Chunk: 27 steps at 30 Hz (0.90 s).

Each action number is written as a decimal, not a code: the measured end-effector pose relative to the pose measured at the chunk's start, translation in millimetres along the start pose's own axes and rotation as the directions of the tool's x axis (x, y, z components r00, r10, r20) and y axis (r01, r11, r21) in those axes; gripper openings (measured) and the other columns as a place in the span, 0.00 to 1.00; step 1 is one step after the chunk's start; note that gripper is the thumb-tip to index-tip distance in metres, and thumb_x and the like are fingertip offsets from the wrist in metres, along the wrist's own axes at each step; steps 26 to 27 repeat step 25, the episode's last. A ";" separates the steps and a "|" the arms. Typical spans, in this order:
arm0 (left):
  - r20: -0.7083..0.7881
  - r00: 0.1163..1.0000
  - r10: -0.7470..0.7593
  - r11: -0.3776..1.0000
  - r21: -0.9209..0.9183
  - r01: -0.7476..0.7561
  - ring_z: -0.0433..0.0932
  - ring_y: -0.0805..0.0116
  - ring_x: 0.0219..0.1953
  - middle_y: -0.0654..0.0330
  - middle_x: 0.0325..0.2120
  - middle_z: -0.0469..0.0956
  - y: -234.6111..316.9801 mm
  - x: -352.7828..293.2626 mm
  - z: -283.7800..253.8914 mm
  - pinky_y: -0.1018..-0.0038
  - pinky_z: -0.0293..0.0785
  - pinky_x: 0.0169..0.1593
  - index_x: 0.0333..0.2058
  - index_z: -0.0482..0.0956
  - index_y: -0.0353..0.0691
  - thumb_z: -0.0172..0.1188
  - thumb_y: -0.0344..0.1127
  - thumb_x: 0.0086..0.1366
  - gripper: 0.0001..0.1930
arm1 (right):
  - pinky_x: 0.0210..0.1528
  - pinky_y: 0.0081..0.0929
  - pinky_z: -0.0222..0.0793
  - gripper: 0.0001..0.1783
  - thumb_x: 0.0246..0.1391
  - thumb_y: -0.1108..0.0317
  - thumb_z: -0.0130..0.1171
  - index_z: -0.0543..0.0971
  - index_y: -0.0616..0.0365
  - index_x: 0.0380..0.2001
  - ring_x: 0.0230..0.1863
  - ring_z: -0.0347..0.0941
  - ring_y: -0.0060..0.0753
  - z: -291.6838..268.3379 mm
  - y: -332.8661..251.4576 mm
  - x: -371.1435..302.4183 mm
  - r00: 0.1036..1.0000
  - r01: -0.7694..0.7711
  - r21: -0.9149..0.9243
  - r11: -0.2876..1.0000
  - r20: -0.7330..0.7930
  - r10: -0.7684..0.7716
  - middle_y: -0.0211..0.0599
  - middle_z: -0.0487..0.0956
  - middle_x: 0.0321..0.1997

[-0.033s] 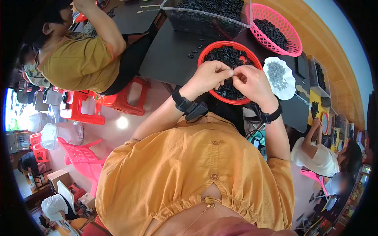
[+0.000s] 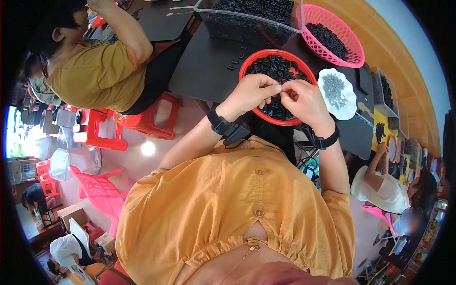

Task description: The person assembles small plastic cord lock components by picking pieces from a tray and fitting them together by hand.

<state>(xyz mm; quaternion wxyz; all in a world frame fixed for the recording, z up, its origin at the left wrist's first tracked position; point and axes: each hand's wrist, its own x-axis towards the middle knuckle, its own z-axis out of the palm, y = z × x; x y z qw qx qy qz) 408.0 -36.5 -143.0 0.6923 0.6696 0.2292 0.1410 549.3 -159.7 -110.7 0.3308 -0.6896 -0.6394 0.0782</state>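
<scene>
My left hand (image 2: 251, 94) and my right hand (image 2: 308, 100) meet fingertip to fingertip above a round red basin (image 2: 311, 69). Both are closed in a pinch. Whatever sits between the fingertips is too small and covered to make out. Small black ring-like pieces (image 2: 268, 64) fill the basin, and a bit of its red inside shows through them. Close by my right hand lies a white scalloped dish (image 2: 349, 108) with many tiny grey pieces (image 2: 334, 89) on it.
Behind the basin stands a clear plastic bin (image 2: 247, 20) of black pieces. A pink mesh basket (image 2: 356, 50) holds more. Several loose black pieces (image 2: 232, 64) lie on the dark table (image 2: 194, 76). One person (image 2: 95, 71) works at left, another (image 2: 382, 190) at right.
</scene>
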 end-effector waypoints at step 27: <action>-0.255 0.652 0.714 0.661 0.555 -0.505 0.78 0.56 0.35 0.51 0.31 0.78 -2.4 -14.0 26.8 0.65 0.73 0.39 0.34 0.77 0.36 0.57 0.30 0.63 0.05 | 0.20 0.15 0.57 0.17 0.62 0.56 0.54 0.75 0.56 0.25 0.19 0.64 0.15 26.6 -9.2 -10.6 0.911 -0.275 0.808 0.521 0.046 0.411 0.23 0.70 0.21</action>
